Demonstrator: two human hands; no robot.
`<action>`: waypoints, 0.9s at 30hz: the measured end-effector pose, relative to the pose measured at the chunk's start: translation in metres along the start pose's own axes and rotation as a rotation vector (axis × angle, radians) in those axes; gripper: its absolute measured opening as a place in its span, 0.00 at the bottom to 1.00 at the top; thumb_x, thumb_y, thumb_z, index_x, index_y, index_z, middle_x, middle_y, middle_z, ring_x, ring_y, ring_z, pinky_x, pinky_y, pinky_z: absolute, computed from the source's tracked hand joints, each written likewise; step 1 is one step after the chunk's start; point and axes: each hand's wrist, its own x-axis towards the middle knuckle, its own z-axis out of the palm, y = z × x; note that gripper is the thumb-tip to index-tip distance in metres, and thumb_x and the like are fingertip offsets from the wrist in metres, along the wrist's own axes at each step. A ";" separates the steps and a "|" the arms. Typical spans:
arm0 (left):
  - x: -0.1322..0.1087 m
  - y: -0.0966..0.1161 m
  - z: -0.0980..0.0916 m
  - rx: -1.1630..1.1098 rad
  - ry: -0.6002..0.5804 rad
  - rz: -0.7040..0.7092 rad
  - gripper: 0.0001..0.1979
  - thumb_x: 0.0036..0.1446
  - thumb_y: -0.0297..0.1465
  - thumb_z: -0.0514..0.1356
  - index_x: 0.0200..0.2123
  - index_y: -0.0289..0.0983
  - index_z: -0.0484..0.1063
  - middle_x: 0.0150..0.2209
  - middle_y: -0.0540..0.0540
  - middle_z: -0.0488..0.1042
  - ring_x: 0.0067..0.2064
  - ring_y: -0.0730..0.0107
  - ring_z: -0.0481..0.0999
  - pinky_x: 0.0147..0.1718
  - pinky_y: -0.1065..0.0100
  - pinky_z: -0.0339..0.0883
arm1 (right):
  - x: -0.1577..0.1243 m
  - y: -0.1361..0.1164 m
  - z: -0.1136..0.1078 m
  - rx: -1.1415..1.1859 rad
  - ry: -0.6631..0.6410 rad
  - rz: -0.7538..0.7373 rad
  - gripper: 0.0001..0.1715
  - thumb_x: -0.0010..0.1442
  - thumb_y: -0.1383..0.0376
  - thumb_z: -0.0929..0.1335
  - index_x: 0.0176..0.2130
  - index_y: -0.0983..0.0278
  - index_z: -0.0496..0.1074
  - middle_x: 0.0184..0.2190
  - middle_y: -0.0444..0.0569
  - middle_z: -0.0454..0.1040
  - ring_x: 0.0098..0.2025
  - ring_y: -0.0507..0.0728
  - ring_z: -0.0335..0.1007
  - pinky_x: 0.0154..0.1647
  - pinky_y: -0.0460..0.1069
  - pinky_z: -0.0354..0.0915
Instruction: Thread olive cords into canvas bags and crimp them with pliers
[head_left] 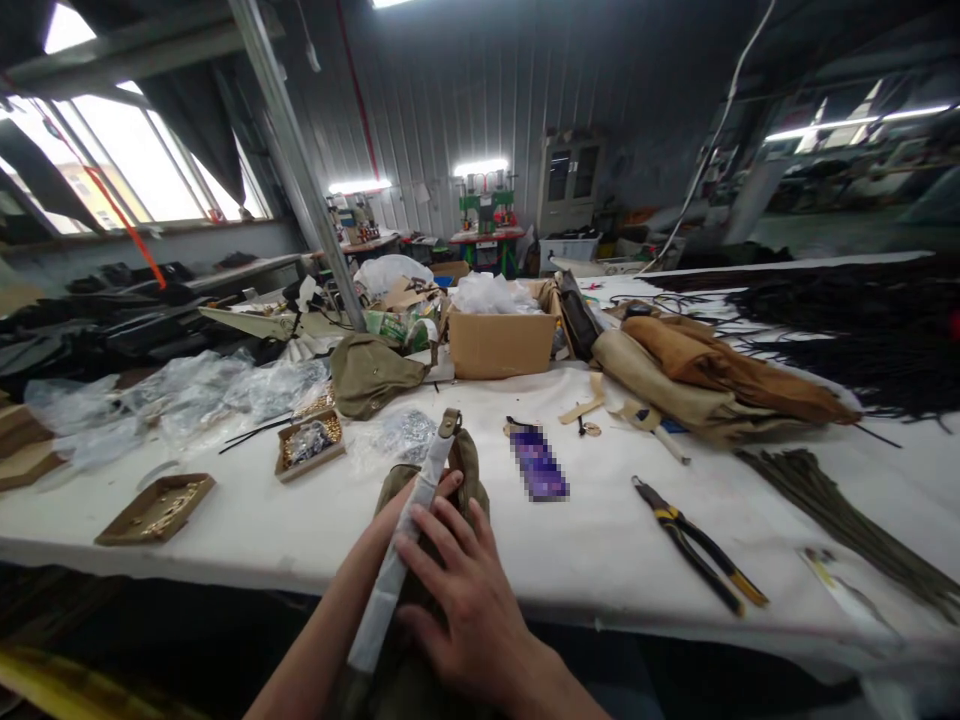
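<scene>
An olive canvas bag (pixel 470 465) lies at the table's front edge in front of me. Its strap, wrapped in white protective film (pixel 381 590), runs lengthwise over it, ending in an olive tab with a metal stud. My left hand (pixel 405 498) reaches under the strap and holds the upper part of the bag; one finger shows, and the others are hidden. Across the bag lies my right hand (pixel 466 590), fingers spread, with fingertips touching the wrapped strap. Right of the bag are a phone-like purple item (pixel 540 465), blurred out, and black-and-yellow pliers (pixel 697 545).
Left are small cardboard trays of metal fittings (pixel 156 508) (pixel 309 445) and clear plastic bags (pixel 202 390). Behind stand another olive bag (pixel 375 375) and a cardboard box (pixel 499 345). Rolled brown material (pixel 720 375) and olive cords (pixel 847 520) lie right.
</scene>
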 end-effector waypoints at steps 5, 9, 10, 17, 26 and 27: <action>-0.004 0.015 -0.025 -0.025 -0.100 -0.079 0.22 0.58 0.45 0.72 0.44 0.32 0.81 0.41 0.37 0.85 0.48 0.47 0.84 0.49 0.55 0.80 | -0.009 0.032 0.012 0.019 -0.072 0.154 0.57 0.58 0.80 0.65 0.80 0.54 0.53 0.81 0.49 0.53 0.80 0.64 0.48 0.82 0.69 0.47; -0.020 0.029 -0.031 -0.275 0.190 -0.163 0.38 0.69 0.55 0.58 0.66 0.29 0.66 0.56 0.25 0.81 0.53 0.44 0.85 0.59 0.44 0.78 | -0.021 0.041 0.009 0.031 -0.115 0.255 0.44 0.64 0.71 0.68 0.75 0.58 0.60 0.72 0.54 0.68 0.75 0.65 0.58 0.80 0.68 0.51; -0.023 0.031 -0.027 -0.187 0.288 -0.091 0.40 0.69 0.58 0.55 0.69 0.31 0.63 0.60 0.25 0.78 0.57 0.43 0.84 0.61 0.39 0.76 | -0.021 0.040 0.008 0.014 -0.129 0.257 0.41 0.66 0.68 0.69 0.74 0.59 0.62 0.70 0.54 0.70 0.74 0.66 0.59 0.80 0.69 0.52; -0.025 0.001 0.025 0.870 0.093 0.741 0.25 0.70 0.40 0.59 0.68 0.47 0.73 0.79 0.40 0.59 0.76 0.40 0.62 0.72 0.36 0.63 | 0.001 0.040 -0.003 -0.350 -0.112 0.087 0.23 0.80 0.59 0.63 0.68 0.63 0.68 0.75 0.54 0.63 0.81 0.64 0.43 0.83 0.69 0.48; 0.007 -0.099 -0.009 0.992 0.220 0.684 0.23 0.70 0.37 0.54 0.63 0.38 0.76 0.66 0.29 0.71 0.64 0.32 0.75 0.61 0.35 0.74 | -0.074 0.109 -0.110 0.179 0.090 0.320 0.22 0.73 0.57 0.74 0.63 0.56 0.77 0.63 0.49 0.79 0.65 0.58 0.75 0.70 0.55 0.69; 0.004 -0.099 -0.005 0.967 0.228 0.663 0.24 0.70 0.38 0.54 0.63 0.40 0.75 0.67 0.30 0.70 0.66 0.30 0.73 0.63 0.33 0.72 | -0.084 0.129 -0.137 0.104 0.166 0.431 0.22 0.74 0.56 0.72 0.64 0.55 0.77 0.62 0.50 0.80 0.63 0.59 0.77 0.67 0.55 0.71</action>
